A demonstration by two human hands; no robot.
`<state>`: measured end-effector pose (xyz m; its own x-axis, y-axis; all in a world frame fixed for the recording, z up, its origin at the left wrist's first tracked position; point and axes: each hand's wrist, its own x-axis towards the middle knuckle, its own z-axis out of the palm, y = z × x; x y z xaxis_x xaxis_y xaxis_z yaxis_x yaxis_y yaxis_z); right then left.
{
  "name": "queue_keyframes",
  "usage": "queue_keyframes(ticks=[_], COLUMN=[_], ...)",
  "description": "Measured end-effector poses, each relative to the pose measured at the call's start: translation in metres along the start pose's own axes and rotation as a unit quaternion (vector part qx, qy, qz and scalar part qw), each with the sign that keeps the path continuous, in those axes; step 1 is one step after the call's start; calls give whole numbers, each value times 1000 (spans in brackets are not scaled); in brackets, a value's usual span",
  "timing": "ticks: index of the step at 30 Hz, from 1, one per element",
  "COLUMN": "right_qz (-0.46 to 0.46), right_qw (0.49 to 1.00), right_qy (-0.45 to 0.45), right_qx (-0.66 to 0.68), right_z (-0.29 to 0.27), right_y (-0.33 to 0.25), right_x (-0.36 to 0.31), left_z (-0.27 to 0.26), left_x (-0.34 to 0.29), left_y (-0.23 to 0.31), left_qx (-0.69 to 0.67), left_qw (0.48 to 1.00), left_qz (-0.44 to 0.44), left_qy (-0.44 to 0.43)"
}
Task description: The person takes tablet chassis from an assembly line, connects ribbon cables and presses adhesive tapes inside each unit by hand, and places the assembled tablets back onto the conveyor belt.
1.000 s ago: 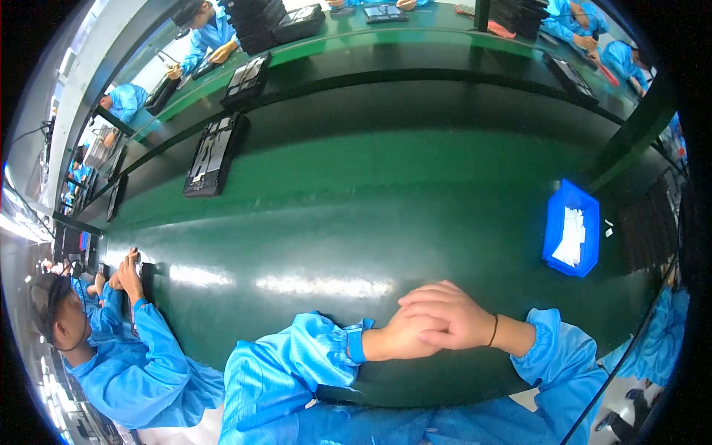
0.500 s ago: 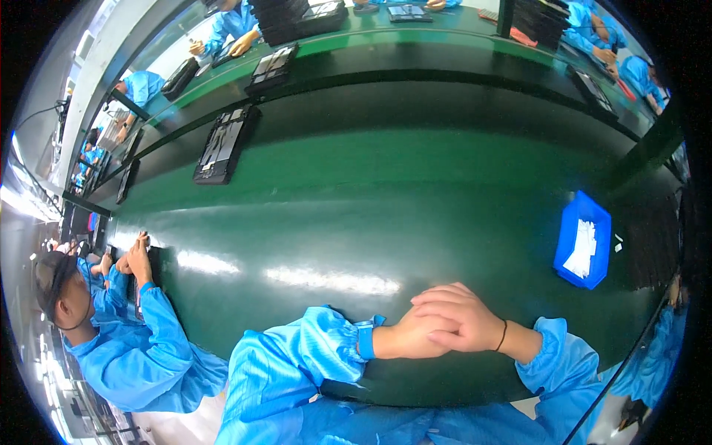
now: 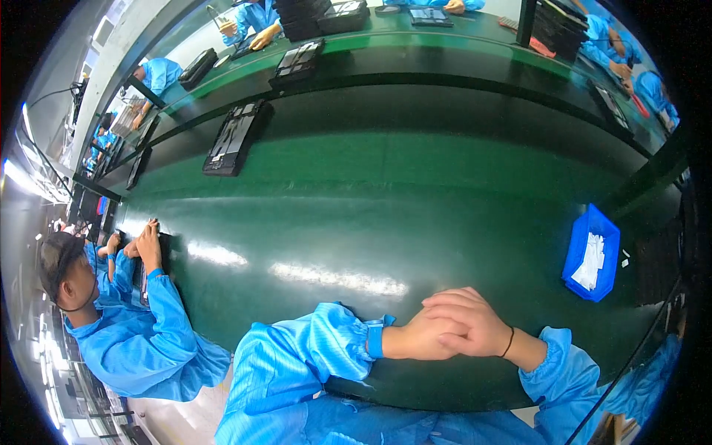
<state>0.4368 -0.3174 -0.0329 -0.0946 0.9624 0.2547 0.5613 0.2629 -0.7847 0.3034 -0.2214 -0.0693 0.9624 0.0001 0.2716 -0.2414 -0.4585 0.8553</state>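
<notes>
My left hand (image 3: 419, 337) and my right hand (image 3: 475, 326) are clasped together near the front edge of the green tabletop (image 3: 356, 222). The right hand lies over the left, its fingers wrapped across it. The left hand's fingers are mostly hidden beneath. No tool or part shows in either hand. Blue sleeves cover both forearms, and a thin black band circles the right wrist.
A blue bin (image 3: 581, 231) holding white pieces stands at the right, with small white bits beside it. Toward the far left lies a black tray (image 3: 236, 139) with grey parts. A co-worker (image 3: 141, 326) in blue handles something at the left. A dark rail crosses the far side.
The view has shifted slightly, so most of the scene sits a little further right. My hands stay clasped in the same way.
</notes>
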Motion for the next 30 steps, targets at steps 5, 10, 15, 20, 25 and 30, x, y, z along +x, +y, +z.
queue_keyframes(ticks=[5, 10, 15, 20, 25, 30], right_qz=[5, 2, 5, 9, -5, -11], right_qw=[1000, 1000, 1000, 1000, 1000, 1000], right_qy=[4, 4, 7, 14, 9, -21], right_qx=[5, 6, 6, 3, 11, 1], right_z=[0, 0, 2, 2, 1, -5], right_y=[0, -2, -4, -5, -6, -9], right_x=[-1, 1, 1, 1, 7, 5], left_z=[-1, -2, -1, -4, -9, -2], left_x=[2, 2, -1, 1, 0, 4], left_y=[2, 2, 1, 4, 8, 2], left_qx=[1, 11, 23, 19, 27, 6], left_qw=[1000, 1000, 999, 1000, 999, 998], left_qz=[7, 17, 22, 15, 13, 40], left_qy=[11, 12, 10, 1, 15, 47])
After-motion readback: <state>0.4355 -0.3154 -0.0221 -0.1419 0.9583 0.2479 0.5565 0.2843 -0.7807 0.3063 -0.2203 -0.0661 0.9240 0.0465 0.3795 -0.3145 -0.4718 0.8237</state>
